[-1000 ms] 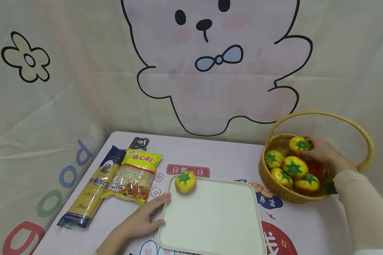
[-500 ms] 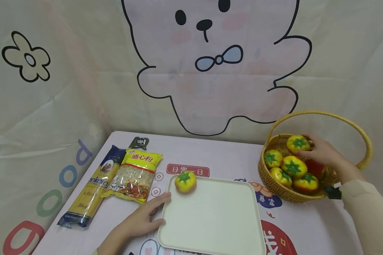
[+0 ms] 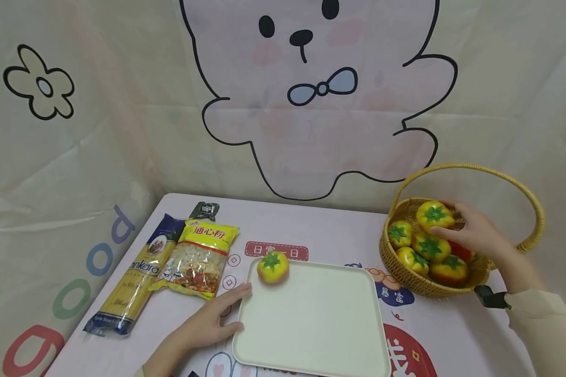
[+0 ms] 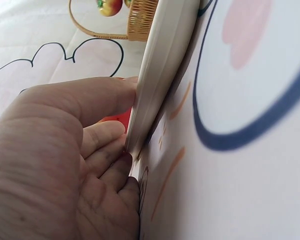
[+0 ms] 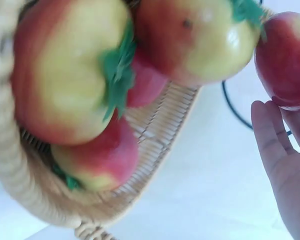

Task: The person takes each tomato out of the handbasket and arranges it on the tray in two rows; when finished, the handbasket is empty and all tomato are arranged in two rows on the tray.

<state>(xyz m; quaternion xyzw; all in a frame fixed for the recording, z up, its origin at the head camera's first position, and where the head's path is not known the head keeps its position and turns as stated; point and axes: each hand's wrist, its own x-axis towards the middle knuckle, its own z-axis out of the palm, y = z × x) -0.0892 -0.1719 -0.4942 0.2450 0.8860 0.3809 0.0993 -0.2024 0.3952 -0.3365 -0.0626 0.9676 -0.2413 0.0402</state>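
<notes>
My right hand (image 3: 476,230) grips a yellow-red tomato (image 3: 434,215) with a green leafy top, over the back of the wicker basket (image 3: 405,280). In the right wrist view its fingertips lie against the red underside of this tomato (image 5: 287,60). Several similar tomatoes sit below it in the basket, with a redder one (image 3: 460,251) partly hidden by the hand. My left hand (image 3: 212,319) rests at the left rim of a cream tray (image 3: 311,319), fingers extended. In the left wrist view, thumb and fingertips touch the tray's side (image 4: 155,75). One tomato (image 3: 273,267) sits at the tray's back left corner.
Left of the tray lie a long pack of spaghetti (image 3: 134,283) and a yellow-topped bag of macaroni (image 3: 195,262). A small dark packet (image 3: 205,211) is behind them. The basket's tall handle (image 3: 471,166) arches over the right arm's side. A printed curtain hangs behind the table.
My right hand has moved a little left and toward me with the tomato, which now overlaps those at the basket's middle. My left hand stays at the tray's rim.
</notes>
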